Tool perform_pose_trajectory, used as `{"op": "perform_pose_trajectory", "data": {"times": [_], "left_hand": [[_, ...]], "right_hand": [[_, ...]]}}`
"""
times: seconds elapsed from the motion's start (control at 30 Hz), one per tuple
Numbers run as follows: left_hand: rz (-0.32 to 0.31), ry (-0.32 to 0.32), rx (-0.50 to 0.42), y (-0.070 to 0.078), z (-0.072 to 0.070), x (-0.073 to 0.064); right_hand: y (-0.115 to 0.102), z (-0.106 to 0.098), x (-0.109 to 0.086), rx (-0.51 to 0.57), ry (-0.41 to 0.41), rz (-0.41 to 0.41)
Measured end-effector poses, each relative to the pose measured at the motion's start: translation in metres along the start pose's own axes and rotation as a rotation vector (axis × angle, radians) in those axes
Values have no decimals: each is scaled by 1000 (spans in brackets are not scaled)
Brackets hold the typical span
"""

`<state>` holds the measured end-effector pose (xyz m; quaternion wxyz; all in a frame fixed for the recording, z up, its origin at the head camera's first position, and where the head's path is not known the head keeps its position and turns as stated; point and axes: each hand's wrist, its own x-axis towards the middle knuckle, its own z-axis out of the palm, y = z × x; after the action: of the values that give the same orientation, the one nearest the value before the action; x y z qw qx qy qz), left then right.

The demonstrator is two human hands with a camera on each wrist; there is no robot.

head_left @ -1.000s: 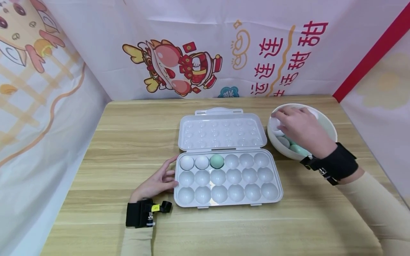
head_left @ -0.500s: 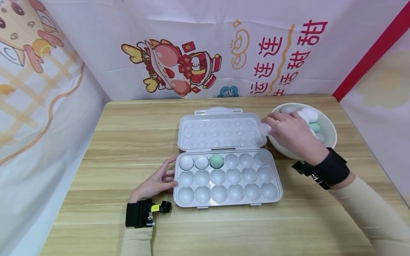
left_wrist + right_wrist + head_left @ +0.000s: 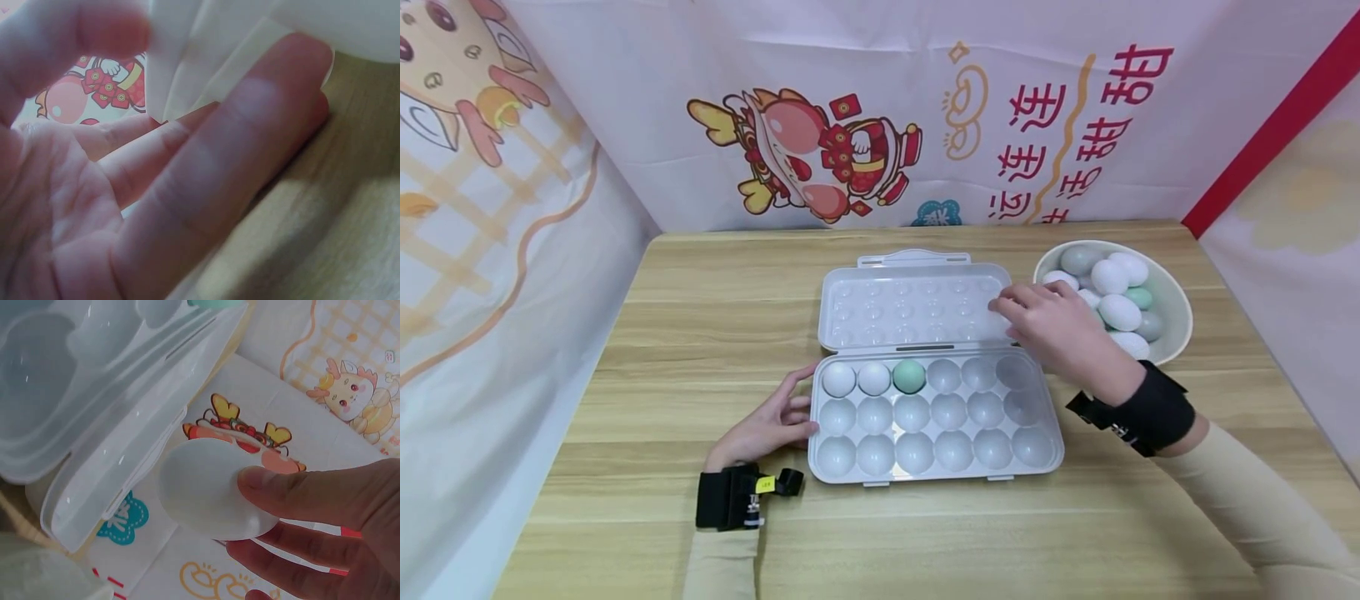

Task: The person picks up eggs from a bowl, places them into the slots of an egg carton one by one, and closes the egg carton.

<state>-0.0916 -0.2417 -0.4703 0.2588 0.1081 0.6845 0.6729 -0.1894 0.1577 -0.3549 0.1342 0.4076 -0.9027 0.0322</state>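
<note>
A white egg (image 3: pixel 209 487) is pinched between the thumb and fingers of my right hand (image 3: pixel 1063 333); in the head view the hand covers it. That hand hovers by the right end of the egg box's raised lid (image 3: pixel 917 304). The open plastic egg box (image 3: pixel 952 451) has rows of round cups. Two white eggs (image 3: pixel 874 379) and a pale green egg (image 3: pixel 909 377) sit at the left of its back row. My left hand (image 3: pixel 763 429) rests against the box's left side, its long fingers touching the wall (image 3: pixel 187 56) in the left wrist view.
An oval cream bowl (image 3: pixel 1180 321) right of the box holds several white, grey and green eggs (image 3: pixel 1120 312). Both stand on a wood-grain table (image 3: pixel 700 308). Printed cloth (image 3: pixel 647 108) hangs behind and at the sides.
My right hand has lifted the white egg out of the bowl and moved left to the lid, uncovering the bowl's eggs. My left hand and the box have stayed put.
</note>
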Motion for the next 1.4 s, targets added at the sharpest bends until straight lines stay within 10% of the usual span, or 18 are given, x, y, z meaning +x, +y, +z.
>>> {"op": "perform_pose_trajectory", "data": {"times": [1.4], "left_hand": [[12, 1, 12, 0, -1, 0]], "right_hand": [[-53, 42, 14, -32, -188, -246]]}}
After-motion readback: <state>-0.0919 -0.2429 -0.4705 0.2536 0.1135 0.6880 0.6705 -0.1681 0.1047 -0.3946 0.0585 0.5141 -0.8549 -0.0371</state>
